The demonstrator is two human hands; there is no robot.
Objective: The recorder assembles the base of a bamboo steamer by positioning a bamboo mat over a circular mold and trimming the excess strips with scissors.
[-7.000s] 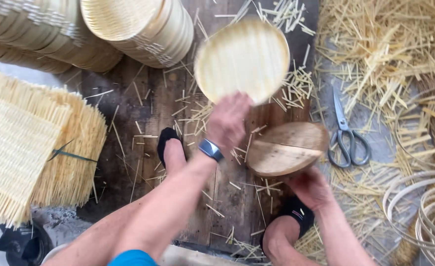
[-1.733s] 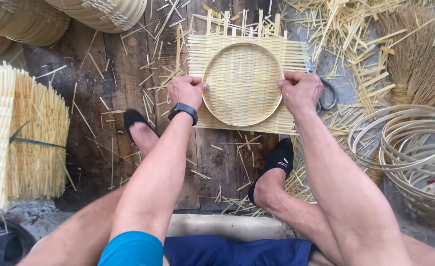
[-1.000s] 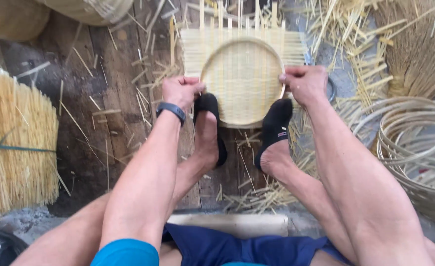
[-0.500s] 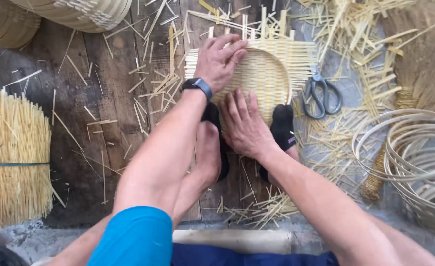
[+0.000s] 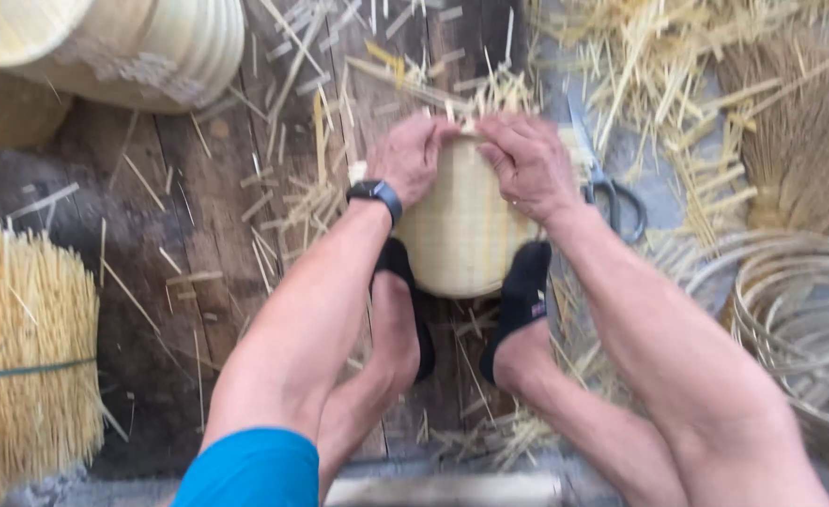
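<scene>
A round woven bamboo tray (image 5: 461, 235) lies on a woven bamboo mat whose strip ends (image 5: 490, 94) stick out past its far rim. Both my feet in black socks press on the near rim, the left foot (image 5: 403, 310) and the right foot (image 5: 520, 310). My left hand (image 5: 410, 155), with a black watch at the wrist, grips the far left rim. My right hand (image 5: 527, 160) grips the far right rim beside it. Both hands have fingers curled over the edge and the mat strips.
Scissors (image 5: 612, 192) lie right of the tray. Stacked woven baskets (image 5: 142, 47) stand at the far left. A tied bundle of bamboo sticks (image 5: 20, 366) lies at left. Bamboo hoops (image 5: 790, 300) pile at right amid loose splints on the wooden floor (image 5: 189, 216).
My hands have moved to the tray's far rim and closed on it. My feet slid forward onto the near rim. The head came closer.
</scene>
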